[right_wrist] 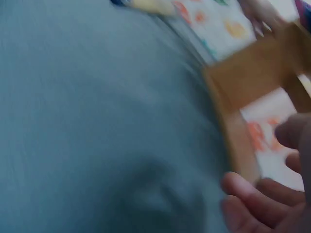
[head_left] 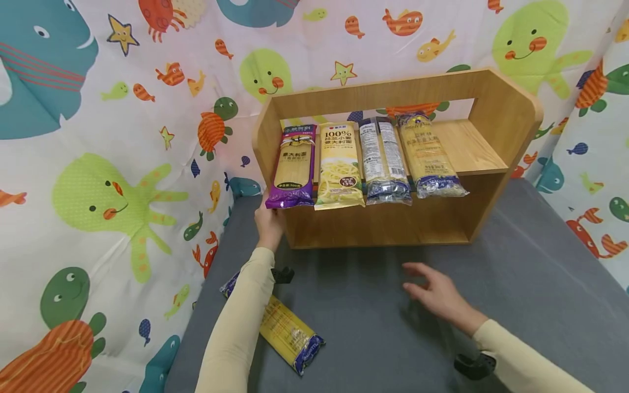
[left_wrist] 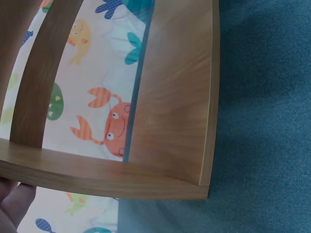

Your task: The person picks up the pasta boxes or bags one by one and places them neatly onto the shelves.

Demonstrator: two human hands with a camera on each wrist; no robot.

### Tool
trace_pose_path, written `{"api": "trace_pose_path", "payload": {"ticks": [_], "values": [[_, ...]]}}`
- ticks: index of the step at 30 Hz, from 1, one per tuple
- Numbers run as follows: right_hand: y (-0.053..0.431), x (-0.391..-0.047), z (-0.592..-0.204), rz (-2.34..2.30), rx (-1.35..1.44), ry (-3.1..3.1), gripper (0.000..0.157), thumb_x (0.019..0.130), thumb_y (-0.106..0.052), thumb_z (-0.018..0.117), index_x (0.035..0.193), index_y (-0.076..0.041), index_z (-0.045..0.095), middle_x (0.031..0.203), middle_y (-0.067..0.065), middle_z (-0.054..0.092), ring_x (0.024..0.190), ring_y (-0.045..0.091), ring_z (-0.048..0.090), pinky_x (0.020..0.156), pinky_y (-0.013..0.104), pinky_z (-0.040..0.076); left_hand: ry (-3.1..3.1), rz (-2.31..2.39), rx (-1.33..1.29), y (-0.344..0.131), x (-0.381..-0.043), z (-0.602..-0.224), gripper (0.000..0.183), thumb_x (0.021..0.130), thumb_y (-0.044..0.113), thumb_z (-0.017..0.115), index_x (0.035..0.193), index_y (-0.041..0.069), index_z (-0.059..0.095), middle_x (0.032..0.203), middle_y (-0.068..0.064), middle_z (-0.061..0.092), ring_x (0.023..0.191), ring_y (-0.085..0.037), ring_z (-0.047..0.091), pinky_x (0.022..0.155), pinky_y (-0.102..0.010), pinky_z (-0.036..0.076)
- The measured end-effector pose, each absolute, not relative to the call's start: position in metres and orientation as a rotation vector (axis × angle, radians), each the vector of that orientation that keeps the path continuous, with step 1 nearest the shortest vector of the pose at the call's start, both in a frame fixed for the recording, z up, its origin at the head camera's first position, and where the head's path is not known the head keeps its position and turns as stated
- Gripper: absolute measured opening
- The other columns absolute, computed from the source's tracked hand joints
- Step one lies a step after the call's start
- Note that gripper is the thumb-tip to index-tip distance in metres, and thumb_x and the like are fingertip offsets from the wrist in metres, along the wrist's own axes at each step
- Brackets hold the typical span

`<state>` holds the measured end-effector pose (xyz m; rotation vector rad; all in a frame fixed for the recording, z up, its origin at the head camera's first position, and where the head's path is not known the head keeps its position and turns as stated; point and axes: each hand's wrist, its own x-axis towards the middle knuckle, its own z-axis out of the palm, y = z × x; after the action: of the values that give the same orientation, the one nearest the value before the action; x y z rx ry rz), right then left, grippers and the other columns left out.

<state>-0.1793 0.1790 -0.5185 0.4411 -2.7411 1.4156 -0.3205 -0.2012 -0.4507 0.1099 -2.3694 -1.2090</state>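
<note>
At the left end of the two-tier wooden shelf, my left hand grips the side panel's edge. Its fingers show against the panel's outer face in the left wrist view; the thumb's place is hard to see. My right hand hovers over the table in front of the shelf, holding nothing, its fingers loosely bent and apart. On the upper tier lie a purple pasta packet, a yellow-and-white pasta packet, a clear labelled pasta packet and a blue-ended pasta packet.
A yellow spaghetti packet with blue ends lies on the grey table, partly under my left forearm. A cloth printed with sea animals hangs behind and beside the shelf. The packets' ends overhang the upper tier's front edge.
</note>
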Motion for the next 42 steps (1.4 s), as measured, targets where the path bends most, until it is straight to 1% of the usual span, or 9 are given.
{"api": "trace_pose_path", "payload": {"ticks": [3,10,15,20,22,26,32,38,42], "values": [[0.139,-0.173,-0.537,1.530,0.586,-2.866,0.050,0.095,-0.020,0.070,0.140,-0.003,0.056,0.131,0.028,0.065,0.065,0.008,0.066,0.055,0.024,0.051,-2.373,-1.194,0.109,-0.200,-0.320,-0.451,0.047,0.108,0.029,0.050,0.152,0.014,0.045,0.111,-0.020,0.074,0.094,-0.037,0.073,0.087,-0.052,0.062],[0.051,-0.171,-0.544,1.681,0.738,-2.956,0.057,0.093,-0.029,0.072,0.142,-0.003,0.056,0.129,0.026,0.066,0.069,0.010,0.062,0.060,0.027,0.052,-2.362,-1.172,0.097,-0.196,-0.322,-0.451,0.046,0.107,0.029,0.051,0.150,0.012,0.046,0.108,-0.022,0.075,0.094,-0.038,0.073,0.089,-0.052,0.061],[0.000,-0.172,-0.540,1.672,0.845,-3.041,0.064,0.092,-0.033,0.072,0.147,-0.006,0.053,0.133,0.022,0.065,0.101,0.027,0.070,0.083,0.043,0.058,-2.366,-1.193,0.084,-0.194,-0.325,-0.451,0.048,0.107,0.031,0.052,0.151,0.014,0.045,0.112,-0.020,0.075,0.098,-0.037,0.074,0.089,-0.052,0.061],[-0.035,-0.173,-0.540,1.510,0.995,-3.082,0.071,0.089,-0.039,0.073,0.148,-0.006,0.052,0.142,0.016,0.063,0.128,0.033,0.062,0.106,0.051,0.052,-2.355,-1.209,0.084,-0.194,-0.328,-0.450,0.048,0.107,0.032,0.052,0.151,0.014,0.046,0.115,-0.018,0.075,0.100,-0.035,0.075,0.090,-0.051,0.061],[-0.045,-0.172,-0.540,1.403,1.021,-3.083,0.074,0.087,-0.042,0.074,0.148,-0.008,0.052,0.141,0.014,0.063,0.124,0.029,0.063,0.104,0.046,0.053,-2.346,-1.202,0.076,-0.194,-0.329,-0.449,0.047,0.106,0.031,0.053,0.150,0.014,0.047,0.117,-0.018,0.074,0.103,-0.036,0.074,0.091,-0.051,0.060],[-0.060,-0.167,-0.541,1.182,1.001,-3.116,0.076,0.083,-0.038,0.079,0.150,-0.015,0.052,0.131,0.011,0.065,0.101,0.018,0.063,0.084,0.035,0.056,-2.345,-1.170,0.055,-0.194,-0.331,-0.448,0.046,0.106,0.029,0.054,0.149,0.012,0.048,0.118,-0.020,0.074,0.104,-0.038,0.073,0.093,-0.053,0.060],[-0.072,-0.161,-0.530,0.985,1.039,-3.194,0.087,0.072,-0.012,0.085,0.151,-0.026,0.050,0.118,0.009,0.064,0.085,0.011,0.053,0.066,0.027,0.050,-2.346,-1.138,0.060,-0.197,-0.331,-0.449,0.046,0.105,0.026,0.054,0.148,0.011,0.049,0.112,-0.021,0.075,0.097,-0.039,0.073,0.090,-0.052,0.060],[-0.067,-0.155,-0.516,0.938,1.177,-3.355,0.096,0.072,0.011,0.075,0.150,-0.040,0.050,0.114,0.008,0.062,0.075,0.013,0.045,0.050,0.026,0.037,-2.351,-1.142,0.063,-0.202,-0.327,-0.452,0.045,0.105,0.023,0.054,0.148,0.011,0.049,0.116,-0.021,0.074,0.099,-0.038,0.074,0.090,-0.052,0.061],[-0.044,-0.154,-0.509,0.964,1.365,-3.376,0.091,0.075,0.019,0.067,0.147,-0.036,0.055,0.125,-0.004,0.066,0.070,0.011,0.041,0.046,0.025,0.030,-2.370,-1.137,0.076,-0.205,-0.325,-0.453,0.045,0.105,0.022,0.055,0.149,0.011,0.048,0.118,-0.021,0.073,0.100,-0.038,0.073,0.089,-0.052,0.061]]}}
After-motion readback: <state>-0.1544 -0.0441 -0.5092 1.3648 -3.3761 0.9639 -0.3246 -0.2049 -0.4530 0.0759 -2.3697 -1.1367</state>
